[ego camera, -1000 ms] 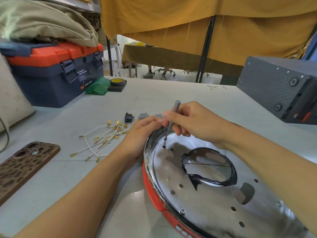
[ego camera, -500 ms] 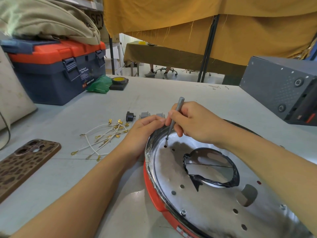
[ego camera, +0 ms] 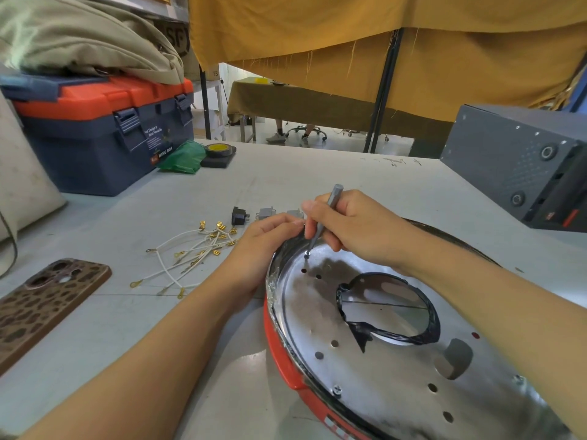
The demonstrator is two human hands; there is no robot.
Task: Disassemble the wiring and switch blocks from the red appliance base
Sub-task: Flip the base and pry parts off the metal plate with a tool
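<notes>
Right hand (ego camera: 359, 227) pinches my screwdriver (ego camera: 324, 217), tip on a screw (ego camera: 306, 255) near the plate's far rim; left hand (ego camera: 266, 239) grips that rim, steadying the red base (ego camera: 286, 360) on the table (ego camera: 317, 179). Wires (ego camera: 190, 249) and switch blocks (ego camera: 265, 213) lie already removed beside it. I judge screws remain. Shiny plate, scuffed.

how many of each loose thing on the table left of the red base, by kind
Switch blocks: 3 (1 black, 2 grey; the third partly hidden behind the right hand)
White wires: 1 tangled pile; single wires cannot be counted
Phone: 1
Toolbox: 1
Tape roll: 1
Green bag: 1
Total: 8
</notes>
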